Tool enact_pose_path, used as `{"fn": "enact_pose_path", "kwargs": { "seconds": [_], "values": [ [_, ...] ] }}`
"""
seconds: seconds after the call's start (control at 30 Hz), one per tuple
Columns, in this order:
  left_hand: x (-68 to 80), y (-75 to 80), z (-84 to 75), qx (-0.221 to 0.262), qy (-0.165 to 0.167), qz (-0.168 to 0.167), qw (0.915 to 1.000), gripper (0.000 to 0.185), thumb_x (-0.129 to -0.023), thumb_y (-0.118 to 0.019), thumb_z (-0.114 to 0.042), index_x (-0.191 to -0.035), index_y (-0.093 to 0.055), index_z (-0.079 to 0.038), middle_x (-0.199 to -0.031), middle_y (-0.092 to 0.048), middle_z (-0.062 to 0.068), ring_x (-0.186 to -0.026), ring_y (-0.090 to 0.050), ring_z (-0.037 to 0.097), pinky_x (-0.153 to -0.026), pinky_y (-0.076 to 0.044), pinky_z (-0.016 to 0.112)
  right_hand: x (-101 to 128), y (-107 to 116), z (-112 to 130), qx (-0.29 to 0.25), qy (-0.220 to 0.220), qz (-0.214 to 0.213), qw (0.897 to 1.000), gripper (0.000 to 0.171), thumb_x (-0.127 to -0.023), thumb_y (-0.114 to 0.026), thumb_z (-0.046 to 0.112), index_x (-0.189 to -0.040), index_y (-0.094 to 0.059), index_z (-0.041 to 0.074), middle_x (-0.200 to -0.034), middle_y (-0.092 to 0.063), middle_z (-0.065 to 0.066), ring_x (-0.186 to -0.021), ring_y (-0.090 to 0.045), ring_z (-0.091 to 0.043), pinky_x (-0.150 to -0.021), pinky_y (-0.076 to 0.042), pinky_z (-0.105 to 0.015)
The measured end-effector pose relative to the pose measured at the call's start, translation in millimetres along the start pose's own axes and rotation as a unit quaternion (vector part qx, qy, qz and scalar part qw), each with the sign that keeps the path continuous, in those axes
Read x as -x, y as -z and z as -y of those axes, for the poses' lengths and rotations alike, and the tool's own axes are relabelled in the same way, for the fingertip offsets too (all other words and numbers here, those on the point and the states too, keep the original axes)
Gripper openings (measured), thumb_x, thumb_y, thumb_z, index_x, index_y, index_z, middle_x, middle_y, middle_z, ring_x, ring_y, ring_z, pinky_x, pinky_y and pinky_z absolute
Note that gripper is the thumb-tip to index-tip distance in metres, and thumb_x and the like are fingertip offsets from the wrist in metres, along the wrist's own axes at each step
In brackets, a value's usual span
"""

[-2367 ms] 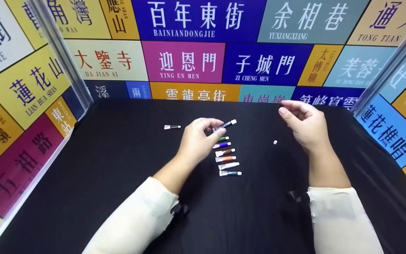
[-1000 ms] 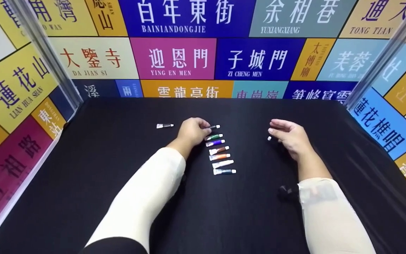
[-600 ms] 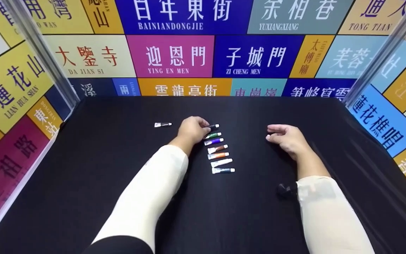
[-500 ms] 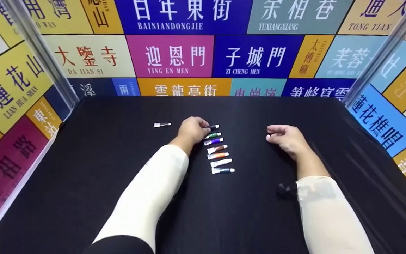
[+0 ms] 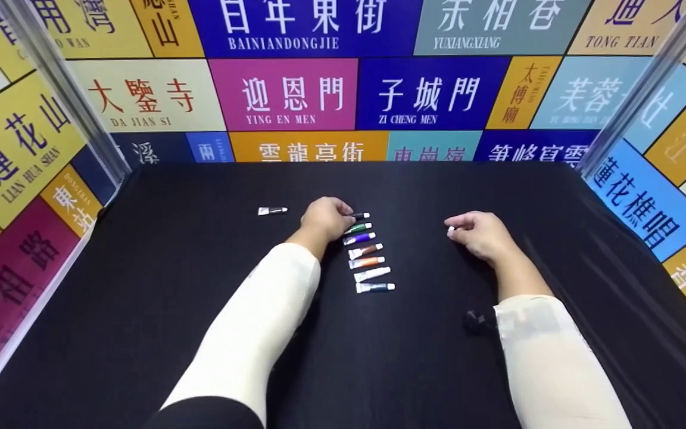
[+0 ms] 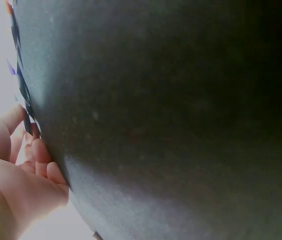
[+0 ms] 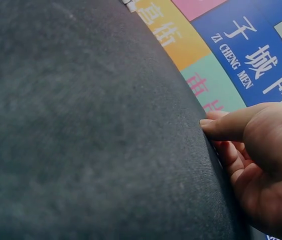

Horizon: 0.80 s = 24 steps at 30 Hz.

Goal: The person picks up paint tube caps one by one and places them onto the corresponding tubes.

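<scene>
A small black paint tube (image 5: 359, 215) with a white cap was held at its tail end by the curled fingers of the left hand (image 5: 323, 218), at the far end of a row of six more paint tubes (image 5: 367, 256) laid side by side on the black tablecloth (image 5: 158, 280). A tiny white cap (image 5: 450, 230) was pinched at the fingertips of the right hand (image 5: 479, 236), which rested on the cloth well to the right of the row. A lone tube (image 5: 272, 210) was seen lying apart, left of the left hand. Colourful sign panels (image 5: 283, 95) were set around the table.
</scene>
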State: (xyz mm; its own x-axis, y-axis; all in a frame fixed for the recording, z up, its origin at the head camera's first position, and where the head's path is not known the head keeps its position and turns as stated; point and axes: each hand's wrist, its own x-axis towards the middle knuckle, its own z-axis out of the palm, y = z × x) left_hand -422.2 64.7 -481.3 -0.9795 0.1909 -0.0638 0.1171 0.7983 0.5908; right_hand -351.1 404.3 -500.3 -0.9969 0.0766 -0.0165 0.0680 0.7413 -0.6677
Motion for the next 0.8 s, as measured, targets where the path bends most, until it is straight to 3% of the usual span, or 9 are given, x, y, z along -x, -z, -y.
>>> {"fn": "enact_pose_path", "kwargs": {
  "seconds": [0.23,0.5,0.8],
  "values": [
    [-0.3,0.6,0.4,0.011,0.005,0.002,0.9999,0.024,-0.098,-0.076,-0.034,-0.118,-0.082,-0.022,-0.124,-0.079,-0.003,-0.127,-0.068,0.022,-0.113,-0.05,0.042,-0.1,0.8,-0.3,0.019,0.01,0.001,1.0,0.028,-0.102,-0.07,0.022,-0.126,-0.079,0.01,-0.116,-0.079,-0.017,-0.108,-0.067,-0.029,-0.102,-0.049,-0.042],
    [-2.4,3.9,5.0,0.054,-0.011,-0.008,0.9985,0.026,-0.098,-0.077,-0.029,-0.12,-0.08,-0.015,-0.117,-0.081,0.002,-0.117,-0.072,0.022,-0.111,-0.052,0.036,1.6,1.9,0.2,-0.038,-0.01,-0.007,0.999,0.031,-0.102,-0.073,0.028,-0.127,-0.078,0.01,-0.128,-0.077,-0.018,-0.114,-0.066,-0.027,-0.103,-0.047,-0.037],
    [-8.0,22.1,22.5,0.056,0.008,-0.038,0.9977,0.027,-0.098,-0.077,-0.03,-0.122,-0.079,-0.017,-0.125,-0.079,0.001,-0.128,-0.067,0.024,-0.117,-0.047,0.037,3.1,2.0,1.1,-0.072,-0.011,-0.013,0.997,0.034,-0.102,-0.074,0.031,-0.129,-0.077,0.011,-0.132,-0.076,-0.016,-0.118,-0.063,-0.024,-0.099,-0.047,-0.029]
  ]
}}
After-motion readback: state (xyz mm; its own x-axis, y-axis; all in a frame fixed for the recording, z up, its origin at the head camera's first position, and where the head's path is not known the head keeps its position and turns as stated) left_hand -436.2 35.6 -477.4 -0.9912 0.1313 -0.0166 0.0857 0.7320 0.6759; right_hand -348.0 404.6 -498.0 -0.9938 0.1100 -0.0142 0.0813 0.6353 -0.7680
